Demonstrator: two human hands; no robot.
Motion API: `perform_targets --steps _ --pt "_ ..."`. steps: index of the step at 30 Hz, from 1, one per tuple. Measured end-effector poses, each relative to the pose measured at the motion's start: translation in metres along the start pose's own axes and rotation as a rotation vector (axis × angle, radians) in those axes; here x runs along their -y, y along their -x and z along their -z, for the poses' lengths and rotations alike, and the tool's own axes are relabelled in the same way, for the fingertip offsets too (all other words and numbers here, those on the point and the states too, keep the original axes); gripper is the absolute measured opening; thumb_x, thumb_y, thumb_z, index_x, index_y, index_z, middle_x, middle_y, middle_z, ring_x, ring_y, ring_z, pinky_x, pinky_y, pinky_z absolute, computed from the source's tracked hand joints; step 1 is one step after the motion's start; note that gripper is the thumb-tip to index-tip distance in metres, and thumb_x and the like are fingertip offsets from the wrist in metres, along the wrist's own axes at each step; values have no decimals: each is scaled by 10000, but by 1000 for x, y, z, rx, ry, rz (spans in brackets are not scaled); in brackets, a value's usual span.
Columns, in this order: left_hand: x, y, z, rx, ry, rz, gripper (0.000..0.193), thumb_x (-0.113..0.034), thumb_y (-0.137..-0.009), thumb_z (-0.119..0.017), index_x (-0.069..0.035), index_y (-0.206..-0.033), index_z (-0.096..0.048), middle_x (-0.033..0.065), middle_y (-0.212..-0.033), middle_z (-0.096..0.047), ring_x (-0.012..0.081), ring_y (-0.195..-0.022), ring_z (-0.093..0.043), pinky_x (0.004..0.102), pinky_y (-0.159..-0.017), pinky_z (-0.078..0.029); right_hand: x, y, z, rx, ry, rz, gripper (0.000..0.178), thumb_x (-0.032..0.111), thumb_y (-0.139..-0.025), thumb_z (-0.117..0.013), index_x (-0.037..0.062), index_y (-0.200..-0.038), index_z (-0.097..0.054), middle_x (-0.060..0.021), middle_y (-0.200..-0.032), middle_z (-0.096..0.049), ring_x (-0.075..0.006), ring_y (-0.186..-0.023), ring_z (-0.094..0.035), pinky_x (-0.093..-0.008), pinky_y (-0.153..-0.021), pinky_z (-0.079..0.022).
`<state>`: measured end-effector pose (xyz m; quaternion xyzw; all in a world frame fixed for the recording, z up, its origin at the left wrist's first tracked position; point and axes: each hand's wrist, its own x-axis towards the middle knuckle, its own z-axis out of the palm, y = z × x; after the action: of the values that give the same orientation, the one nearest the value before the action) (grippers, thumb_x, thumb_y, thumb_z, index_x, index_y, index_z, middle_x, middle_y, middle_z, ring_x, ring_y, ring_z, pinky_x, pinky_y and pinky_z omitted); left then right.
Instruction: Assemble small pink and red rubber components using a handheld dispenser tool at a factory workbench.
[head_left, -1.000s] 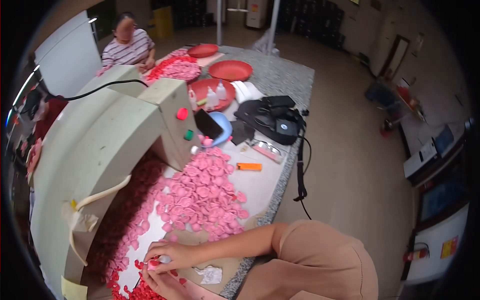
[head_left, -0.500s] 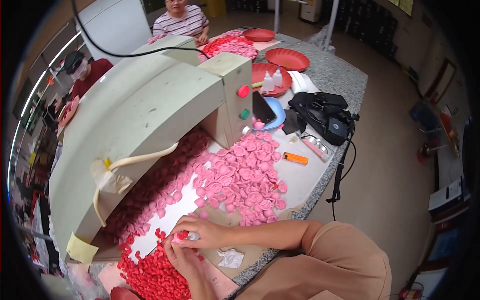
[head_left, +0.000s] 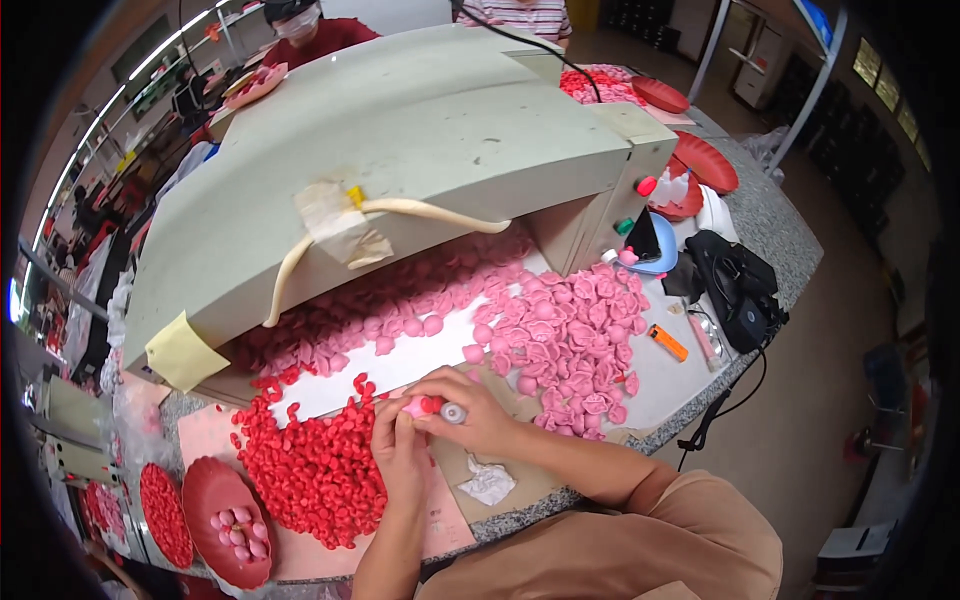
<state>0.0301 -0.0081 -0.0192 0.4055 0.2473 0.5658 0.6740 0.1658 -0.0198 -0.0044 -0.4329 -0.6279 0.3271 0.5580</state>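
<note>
My left hand (head_left: 398, 452) pinches a small pink piece (head_left: 414, 408) between thumb and fingers. My right hand (head_left: 478, 408) meets it there, with its fingertips at a small red piece (head_left: 431, 404) against the pink one. A small whitish squeeze bottle (head_left: 454, 413) is tucked in the right hand, its end toward me. Just left of the hands lies a heap of red curved pieces (head_left: 310, 470). Beyond and to the right spreads a pile of pink petal-like pieces and balls (head_left: 570, 340). The fingers partly cover the joined pieces.
A grey arched machine (head_left: 400, 150) with red and green buttons spans the bench; pink pieces fill its opening. A red dish of pink balls (head_left: 215, 490) stands at left. Crumpled tissue (head_left: 487, 482), an orange lighter-like item (head_left: 668, 343) and a black bag (head_left: 735, 285) lie rightward. Two people are behind.
The view has swung left, bringing the red dishes at the near left into sight. Both hands stay together over the bench, still holding the pink piece and the bottle.
</note>
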Motion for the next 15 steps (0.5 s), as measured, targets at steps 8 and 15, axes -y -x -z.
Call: perform_targets --steps 8,15 --pt "-3 2 -4 -30 26 -4 165 -68 -928 -490 -22 -1075 -550 18 -1028 -444 131 -979 -489 262 -841 -427 5 -1 -1 2 37 14 323 108 -786 -671 13 -1080 -577 -109 -1034 -562 -220 -965 -550 -319 -845 -435" --pt "1 -8 -1 24 17 -13 163 -94 -926 -507 -51 -1077 -549 14 -1080 -474 139 -1031 -491 285 -896 -412 -2 -8 3 -8 48 19 331 178 -814 -651 35 -1104 -579 -99 -1029 -549 -218 -985 -540 -318 -862 -433"
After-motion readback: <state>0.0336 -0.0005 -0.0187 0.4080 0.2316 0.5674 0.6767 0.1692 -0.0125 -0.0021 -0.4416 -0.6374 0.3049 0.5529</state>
